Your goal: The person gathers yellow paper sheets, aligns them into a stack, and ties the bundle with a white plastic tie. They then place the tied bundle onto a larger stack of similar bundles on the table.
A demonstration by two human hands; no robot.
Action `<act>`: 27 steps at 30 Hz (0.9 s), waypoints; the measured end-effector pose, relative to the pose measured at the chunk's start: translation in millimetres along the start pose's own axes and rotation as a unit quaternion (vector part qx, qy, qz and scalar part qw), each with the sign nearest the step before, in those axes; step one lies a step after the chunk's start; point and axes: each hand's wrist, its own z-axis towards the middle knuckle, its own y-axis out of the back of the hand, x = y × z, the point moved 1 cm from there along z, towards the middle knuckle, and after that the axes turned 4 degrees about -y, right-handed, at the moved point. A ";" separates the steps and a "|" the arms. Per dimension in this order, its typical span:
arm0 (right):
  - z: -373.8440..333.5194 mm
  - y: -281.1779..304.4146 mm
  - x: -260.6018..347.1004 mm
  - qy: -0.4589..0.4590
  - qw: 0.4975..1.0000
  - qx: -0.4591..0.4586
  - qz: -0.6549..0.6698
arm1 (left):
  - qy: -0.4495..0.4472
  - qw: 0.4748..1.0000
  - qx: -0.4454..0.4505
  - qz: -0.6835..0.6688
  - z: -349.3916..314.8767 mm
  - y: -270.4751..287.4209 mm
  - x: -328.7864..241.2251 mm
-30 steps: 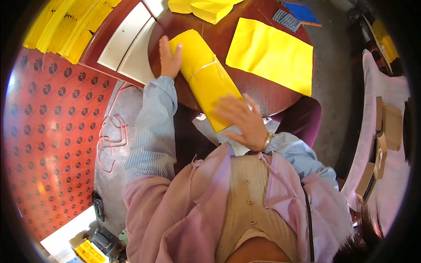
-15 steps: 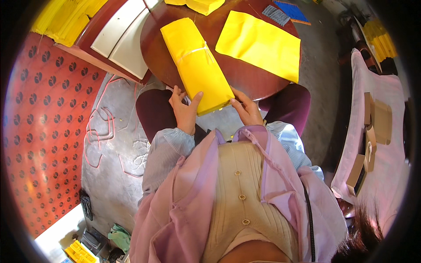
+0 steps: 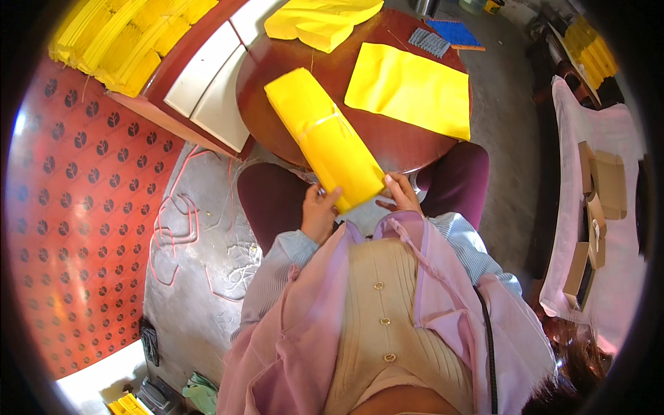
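- The left hand (image 3: 320, 214) is nearest the lap, half curled, its thumb laid over the near left corner of the yellow bundle (image 3: 332, 152); it looks closed on that corner, with the fingers partly hidden at the side.
- The right hand (image 3: 402, 194) is at the near right corner, fingers bent and partly spread, a fingertip touching the edge; whether it truly grips, I cannot tell.
- The bundle slants from the round table (image 3: 257, 114) out past its near edge, between the knees, its far end to the left. It is already shaped into a long, thick block.
- A pale band (image 3: 319, 123) runs across it, so the wrapping seems done; whether the band goes all the way round underneath is hidden.
- To the right, a yellow sheet (image 3: 411, 90) lies flat and apart, unfolded and unbanded.
- Farther back, a yellow piece (image 3: 321, 22) sits bent and uneven, with no band visible.
- Beyond the flat sheet are a grey cloth (image 3: 429, 42) and a blue mat (image 3: 454, 32).
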 end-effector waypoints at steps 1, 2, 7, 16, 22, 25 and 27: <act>-0.4 1.5 -1.3 -0.001 1.000 0.011 0.021 | -0.007 0.998 -0.012 0.060 -1.7 -1.4 1.5; -0.7 3.3 -2.6 -0.013 0.999 0.013 0.043 | -0.014 0.993 -0.018 0.114 -3.0 -4.1 1.5; 1.2 3.7 -5.2 -0.028 0.994 0.006 0.104 | -0.429 0.747 -0.083 0.501 19.0 -15.3 -57.3; -2.9 -2.8 4.3 -0.017 0.995 -0.010 0.100 | -0.321 0.544 0.028 0.775 88.8 -11.9 -102.8; -5.6 -2.5 8.1 0.006 0.996 -0.002 0.091 | -0.448 0.519 -0.016 0.728 105.4 -19.2 -108.1; -6.1 -2.7 8.7 0.016 0.996 0.007 0.093 | -0.454 0.499 -0.010 0.738 130.6 -15.0 -124.2; -6.4 -1.9 9.0 0.020 0.996 0.010 0.088 | -0.431 0.525 0.004 0.734 147.7 -6.5 -137.5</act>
